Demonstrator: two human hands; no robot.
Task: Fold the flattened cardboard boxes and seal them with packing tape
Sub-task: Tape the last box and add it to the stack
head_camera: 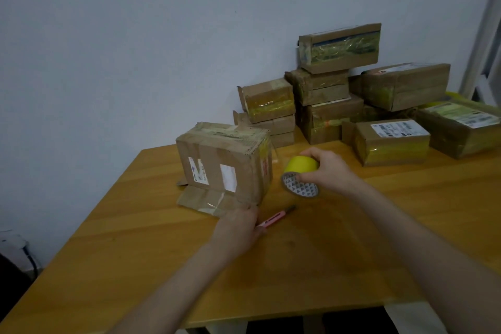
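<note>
two hands [238,226] [329,169], one tape roll [301,171], one box [222,163]

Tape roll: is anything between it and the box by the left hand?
Nothing visible stands between them. The right hand holds the tape roll just right of the box, with only bare table in the gap. The pink pen lies nearer the person, by the left hand, outside that path.

Cardboard box [225,163] and tape roll [299,175], side by side.
The brown, creased box stands upright left of centre on the table, with labels on its near face, old tape across its top, and one bottom flap [200,199] splayed flat toward the near side. Just right of it, the yellow roll is tilted, its patterned core facing near, gripped by the right hand [329,171].
</note>
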